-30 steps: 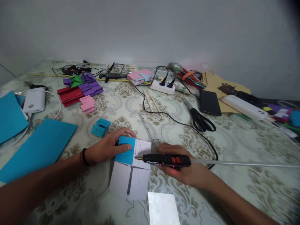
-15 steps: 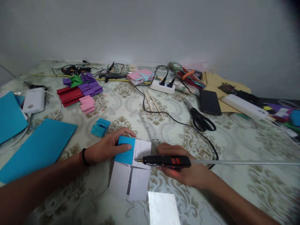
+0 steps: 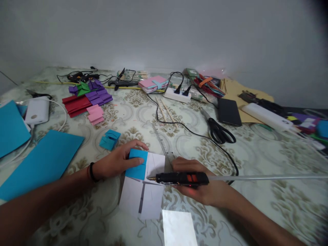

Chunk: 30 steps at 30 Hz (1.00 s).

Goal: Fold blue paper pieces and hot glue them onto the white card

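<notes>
My left hand (image 3: 119,160) has its thumb on a square blue paper flap (image 3: 135,171), with the fingers along its far edge and partly hidden. The flap lies on the upper left of a white paper piece (image 3: 155,167) marked with thin lines. My right hand (image 3: 194,191) is closed around a black glue gun (image 3: 174,178) with an orange-red window. From its back end a long clear glue stick (image 3: 266,177) reaches right. Its nozzle points left, just over the white paper near the flap's lower right corner. Two lower white panels (image 3: 130,196) extend toward me.
A white card (image 3: 179,229) lies at the front. Beyond the hands are a clear ruler (image 3: 162,141), wooden sticks (image 3: 167,111), scissors (image 3: 217,128) and a black cord (image 3: 194,131). Blue sheets (image 3: 46,157) and folded papers (image 3: 77,104) lie left; a power strip (image 3: 177,95) stands behind.
The glue gun's nozzle has moved slightly toward me, along the white paper beside the blue flap. My left hand and the papers have stayed in place.
</notes>
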Available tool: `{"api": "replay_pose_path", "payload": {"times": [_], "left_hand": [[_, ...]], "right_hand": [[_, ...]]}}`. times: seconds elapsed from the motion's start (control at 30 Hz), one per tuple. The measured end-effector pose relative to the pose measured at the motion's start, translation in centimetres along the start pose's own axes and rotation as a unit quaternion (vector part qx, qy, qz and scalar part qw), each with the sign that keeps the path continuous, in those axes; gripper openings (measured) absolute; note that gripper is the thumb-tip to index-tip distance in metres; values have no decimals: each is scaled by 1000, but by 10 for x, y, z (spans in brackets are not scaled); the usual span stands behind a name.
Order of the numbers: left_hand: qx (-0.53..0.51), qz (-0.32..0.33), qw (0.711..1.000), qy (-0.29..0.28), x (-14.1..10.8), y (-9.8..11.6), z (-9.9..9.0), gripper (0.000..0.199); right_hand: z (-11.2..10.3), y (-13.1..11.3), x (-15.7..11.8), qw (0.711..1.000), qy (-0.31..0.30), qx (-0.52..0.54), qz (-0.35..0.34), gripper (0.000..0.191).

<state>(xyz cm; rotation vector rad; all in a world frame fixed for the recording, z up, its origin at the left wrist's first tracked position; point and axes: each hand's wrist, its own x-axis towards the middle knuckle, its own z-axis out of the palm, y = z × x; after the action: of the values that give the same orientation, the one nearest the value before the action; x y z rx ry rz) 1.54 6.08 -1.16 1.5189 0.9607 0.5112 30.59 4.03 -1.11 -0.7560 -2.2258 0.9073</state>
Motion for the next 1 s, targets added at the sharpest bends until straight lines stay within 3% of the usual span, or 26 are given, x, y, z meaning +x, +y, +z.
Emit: {"api": "replay_pose_path", "payload": {"times": [0.23, 0.47, 0.67, 0.87, 1.0], "left_hand": [[9, -6, 1000, 1, 0, 0, -1, 34], [13, -5, 1000, -1, 1, 2, 0, 33], [11, 0, 1000, 1, 1, 1, 0, 32], [8, -7, 1000, -3, 0, 0, 0, 33], [13, -2, 1000, -1, 0, 0, 0, 32]], "right_hand": [[-10, -2, 2, 997, -73, 1, 38, 19], [-16, 4, -11, 999, -37, -7, 34, 5], [-20, 21, -28, 998, 21, -49, 42, 39], [-29, 13, -22, 995, -38, -57, 77, 26], [-34, 11, -22, 993, -21, -61, 99, 30]]}}
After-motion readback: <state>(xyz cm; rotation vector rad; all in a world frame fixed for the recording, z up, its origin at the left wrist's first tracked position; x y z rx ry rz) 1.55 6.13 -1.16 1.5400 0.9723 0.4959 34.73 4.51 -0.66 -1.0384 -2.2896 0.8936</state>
